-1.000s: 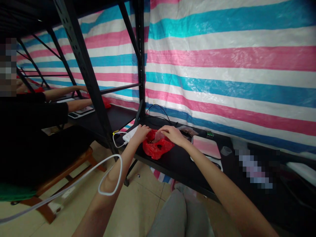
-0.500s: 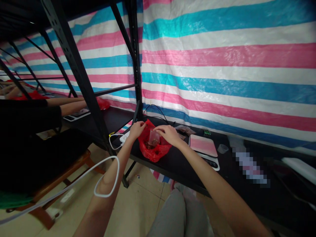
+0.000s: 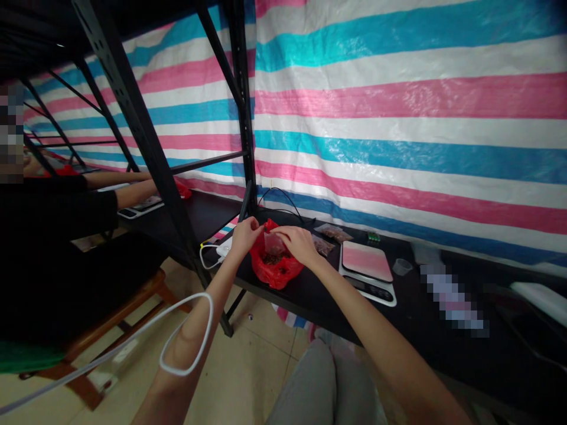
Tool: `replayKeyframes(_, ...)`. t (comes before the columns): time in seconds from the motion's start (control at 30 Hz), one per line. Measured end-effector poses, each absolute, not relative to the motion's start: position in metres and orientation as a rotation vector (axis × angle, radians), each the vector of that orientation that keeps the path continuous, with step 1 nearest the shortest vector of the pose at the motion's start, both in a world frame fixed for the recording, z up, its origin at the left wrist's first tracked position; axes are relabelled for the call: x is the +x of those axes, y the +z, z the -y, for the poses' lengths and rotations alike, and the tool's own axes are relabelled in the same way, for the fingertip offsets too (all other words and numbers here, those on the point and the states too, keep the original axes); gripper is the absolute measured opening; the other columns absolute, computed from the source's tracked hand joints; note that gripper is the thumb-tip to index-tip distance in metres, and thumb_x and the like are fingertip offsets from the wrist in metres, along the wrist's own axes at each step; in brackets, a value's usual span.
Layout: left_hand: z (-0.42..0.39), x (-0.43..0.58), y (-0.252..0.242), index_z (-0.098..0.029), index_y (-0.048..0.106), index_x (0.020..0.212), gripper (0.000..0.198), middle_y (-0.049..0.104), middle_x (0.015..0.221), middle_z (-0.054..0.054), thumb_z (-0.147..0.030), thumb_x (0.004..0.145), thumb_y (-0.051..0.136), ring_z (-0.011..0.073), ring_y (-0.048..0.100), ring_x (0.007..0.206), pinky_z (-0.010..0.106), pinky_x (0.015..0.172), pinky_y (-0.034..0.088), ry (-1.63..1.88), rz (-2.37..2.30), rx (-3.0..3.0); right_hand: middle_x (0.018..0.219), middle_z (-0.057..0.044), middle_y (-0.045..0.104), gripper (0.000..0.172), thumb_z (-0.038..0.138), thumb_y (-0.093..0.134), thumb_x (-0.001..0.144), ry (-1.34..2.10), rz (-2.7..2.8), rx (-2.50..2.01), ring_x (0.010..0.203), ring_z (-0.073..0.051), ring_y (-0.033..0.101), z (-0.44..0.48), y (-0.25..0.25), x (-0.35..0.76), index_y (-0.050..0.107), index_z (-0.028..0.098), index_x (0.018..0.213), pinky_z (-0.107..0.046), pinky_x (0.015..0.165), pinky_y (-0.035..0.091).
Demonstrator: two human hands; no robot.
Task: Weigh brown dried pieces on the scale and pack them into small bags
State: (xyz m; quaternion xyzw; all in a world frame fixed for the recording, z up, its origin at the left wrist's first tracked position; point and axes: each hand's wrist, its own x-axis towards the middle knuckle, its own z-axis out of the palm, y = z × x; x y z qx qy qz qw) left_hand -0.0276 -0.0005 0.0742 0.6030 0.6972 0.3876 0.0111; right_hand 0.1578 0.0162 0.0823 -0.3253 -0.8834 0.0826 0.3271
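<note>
A red plastic bag (image 3: 275, 270) with dark reddish bits inside sits on the black shelf-table (image 3: 310, 292). My left hand (image 3: 245, 232) pinches the bag's upper left edge. My right hand (image 3: 296, 243) is closed on a small clear plastic bag (image 3: 271, 243) held over the red bag's opening, with some dark bits in it. Both arms reach forward from below.
A white kitchen scale (image 3: 367, 268) with a pink reflection stands right of the red bag. Two small filled clear bags (image 3: 330, 236) lie behind it, and a small clear cup (image 3: 401, 267) to the right. A white power bank (image 3: 224, 248) with cable lies left. A co-worker's arms (image 3: 128, 188) work at the left.
My left hand has lifted the red bag's edge higher and the bag stands more upright. My right hand with the small clear bag has shifted slightly left over the opening.
</note>
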Motion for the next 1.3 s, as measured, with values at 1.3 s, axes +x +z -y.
replayKeyframes(1.3,0.028,-0.023,0.052,-0.019,0.064,0.075,0.01,0.067,0.072,0.002,-0.028,0.07,0.064,0.0172,0.06,0.073,0.025,0.065,0.041,0.981,-1.946,2.159,0.076,0.002,0.071,0.01,0.029,0.063,0.074,0.44,1.852,-0.843,0.072,-0.016,0.064,-0.041,0.059,0.174,0.071,0.025,0.07,-0.025,0.07,0.045)
